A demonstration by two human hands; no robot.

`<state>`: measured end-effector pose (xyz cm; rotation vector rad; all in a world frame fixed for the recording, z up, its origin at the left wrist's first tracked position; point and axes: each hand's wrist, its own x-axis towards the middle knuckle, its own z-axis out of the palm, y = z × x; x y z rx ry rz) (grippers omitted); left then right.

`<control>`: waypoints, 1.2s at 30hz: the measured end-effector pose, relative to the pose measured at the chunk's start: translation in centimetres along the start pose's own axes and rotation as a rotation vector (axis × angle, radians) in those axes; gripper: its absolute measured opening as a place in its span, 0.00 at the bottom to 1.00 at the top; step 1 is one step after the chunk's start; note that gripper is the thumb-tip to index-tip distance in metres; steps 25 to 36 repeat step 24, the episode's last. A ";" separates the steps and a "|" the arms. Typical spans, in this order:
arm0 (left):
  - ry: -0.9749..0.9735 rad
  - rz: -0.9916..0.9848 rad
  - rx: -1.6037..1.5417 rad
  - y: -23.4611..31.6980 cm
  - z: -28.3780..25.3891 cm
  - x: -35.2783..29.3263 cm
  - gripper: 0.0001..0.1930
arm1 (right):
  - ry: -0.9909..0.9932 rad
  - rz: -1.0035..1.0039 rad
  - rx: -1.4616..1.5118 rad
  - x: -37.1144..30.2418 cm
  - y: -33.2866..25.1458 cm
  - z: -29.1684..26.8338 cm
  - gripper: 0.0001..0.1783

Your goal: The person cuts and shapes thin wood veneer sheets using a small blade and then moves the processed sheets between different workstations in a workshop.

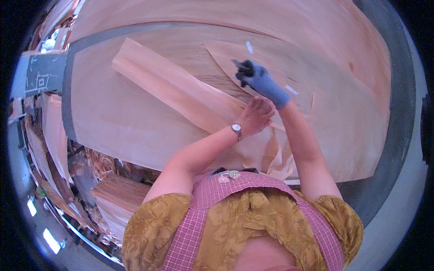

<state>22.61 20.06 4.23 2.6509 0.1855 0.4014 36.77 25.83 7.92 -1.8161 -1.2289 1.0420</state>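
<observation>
My left hand (258, 112), bare and with a wristwatch (236, 128) above it, has its fingers curled on the near end of a long veneer strip (181, 92). The strip lies slantwise across a wide veneer sheet (108, 99), its far end toward the upper left. Just beyond, my right hand (258, 77) wears a grey-blue glove with dark fingers. Its fingers are closed round a dark, pointed tool (236, 62) that looks like a knife; the grip hides most of it. Under this hand is a veneer piece with a curved edge (221, 50).
Two short white strips (249, 47) lie on the veneer near my right hand. More large sheets (316, 27) are layered at the far side. A grey-green table edge (68, 104) runs round them. Torn veneer scraps (97, 162) and stacked pieces (120, 194) fill the left side.
</observation>
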 end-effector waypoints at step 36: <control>-0.273 -0.575 0.502 -23.0 -12.5 9.1 0.29 | 0.562 0.082 -0.370 1.0 2.5 -8.3 0.13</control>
